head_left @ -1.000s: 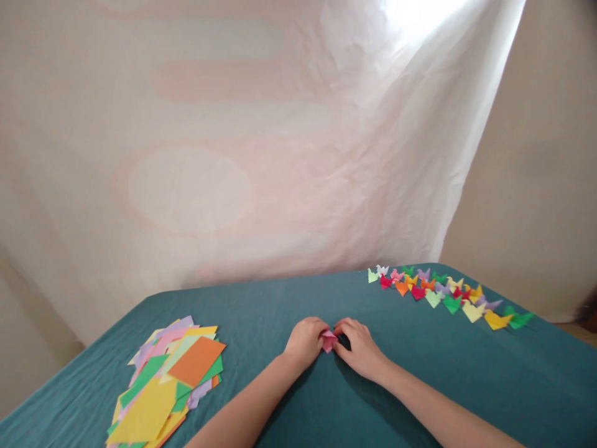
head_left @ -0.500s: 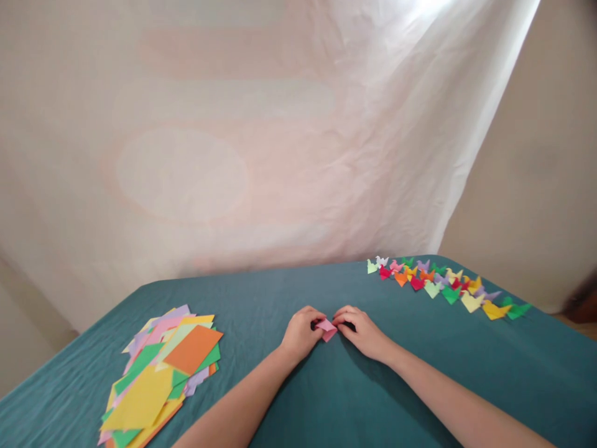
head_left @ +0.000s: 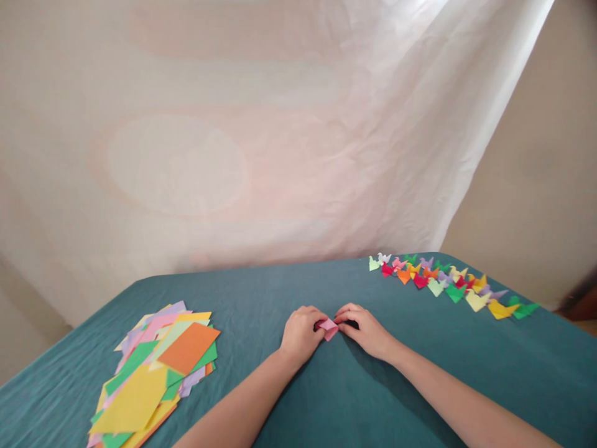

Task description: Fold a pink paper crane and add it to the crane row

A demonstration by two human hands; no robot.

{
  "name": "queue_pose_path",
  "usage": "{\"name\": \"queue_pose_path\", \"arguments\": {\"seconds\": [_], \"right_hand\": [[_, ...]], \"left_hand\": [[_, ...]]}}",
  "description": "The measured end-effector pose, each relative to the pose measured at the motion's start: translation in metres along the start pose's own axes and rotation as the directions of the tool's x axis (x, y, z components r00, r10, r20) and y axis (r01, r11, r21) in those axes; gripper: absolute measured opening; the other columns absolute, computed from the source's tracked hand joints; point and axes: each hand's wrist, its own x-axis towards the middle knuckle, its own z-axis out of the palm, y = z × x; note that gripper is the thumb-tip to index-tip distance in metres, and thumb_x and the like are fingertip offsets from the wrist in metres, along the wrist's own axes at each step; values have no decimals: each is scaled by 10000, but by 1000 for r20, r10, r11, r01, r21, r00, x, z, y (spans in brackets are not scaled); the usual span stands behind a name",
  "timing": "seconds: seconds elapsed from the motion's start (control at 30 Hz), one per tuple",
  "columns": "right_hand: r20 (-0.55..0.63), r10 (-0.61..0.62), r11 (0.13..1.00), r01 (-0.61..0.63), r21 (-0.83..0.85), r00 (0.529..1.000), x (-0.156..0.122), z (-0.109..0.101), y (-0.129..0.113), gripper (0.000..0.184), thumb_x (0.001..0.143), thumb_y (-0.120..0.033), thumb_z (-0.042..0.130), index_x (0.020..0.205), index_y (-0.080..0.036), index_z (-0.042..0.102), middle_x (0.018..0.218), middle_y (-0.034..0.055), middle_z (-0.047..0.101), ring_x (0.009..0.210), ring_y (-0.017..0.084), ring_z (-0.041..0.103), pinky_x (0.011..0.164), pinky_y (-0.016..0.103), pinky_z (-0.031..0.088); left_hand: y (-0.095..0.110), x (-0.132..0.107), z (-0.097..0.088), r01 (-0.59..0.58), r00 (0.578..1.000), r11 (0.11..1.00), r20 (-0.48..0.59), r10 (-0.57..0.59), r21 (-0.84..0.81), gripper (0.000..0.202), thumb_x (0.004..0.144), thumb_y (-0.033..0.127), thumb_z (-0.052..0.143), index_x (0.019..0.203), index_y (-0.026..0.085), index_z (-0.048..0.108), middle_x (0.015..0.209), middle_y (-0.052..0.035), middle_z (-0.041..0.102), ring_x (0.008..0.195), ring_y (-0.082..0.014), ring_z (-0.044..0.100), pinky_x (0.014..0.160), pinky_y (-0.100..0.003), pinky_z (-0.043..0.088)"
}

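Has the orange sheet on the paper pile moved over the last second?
No. The orange sheet keeps its place against the table's far left corner; both just shift left and up together as the view moves.

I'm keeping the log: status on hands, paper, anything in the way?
Left hand holding folded pink paper. Right hand at its edge, contact unclear. Piled paper sheets off left, origami birds off right, neither between hands.

On the teal tablecloth (head_left: pixel 256 298): coloured paper sheets (head_left: pixel 133 398), small paper birds (head_left: pixel 456 294)
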Motion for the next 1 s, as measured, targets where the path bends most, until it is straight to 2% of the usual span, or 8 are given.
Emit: {"name": "queue_pose_path", "arguments": {"seconds": [0.17,0.27,0.43,1.0], "right_hand": [[15,5,1000,-5,10,1000,2,1,1,183,838,-268,521,852,-245,702,950,24,643,913,179,566,852,327,395],[36,4,1000,-4,11,999,3,1,3,197,842,-305,523,857,-255,713,939,28,653,902,188,563,848,328,384],[22,13,1000,-14,21,1000,4,2,1,197,847,-318,521,886,-292,713,926,8,661,887,184,561,837,320,377],[-56,75,996,-78,-45,996,9,9,-7,181,808,-396,567,818,-290,714,880,8,657,872,187,562,810,325,374]], "left_hand": [[2,-1,-1,-22,1000,998,-2,22,62,164,784,184,557,893,231,670,876,-19,665,855,-184,555,778,-290,393],[1,-1,0,-23,1000,998,-18,24,53,131,801,247,568,886,237,667,867,-12,666,834,-178,556,772,-277,395],[-1,0,1,-14,999,999,-31,15,32,125,799,255,578,887,246,666,860,-1,668,826,-172,558,778,-265,403],[-1,-3,2,90,995,996,-49,-90,-11,359,776,268,551,1130,215,580,996,-38,652,906,-199,580,829,-302,444]]}}
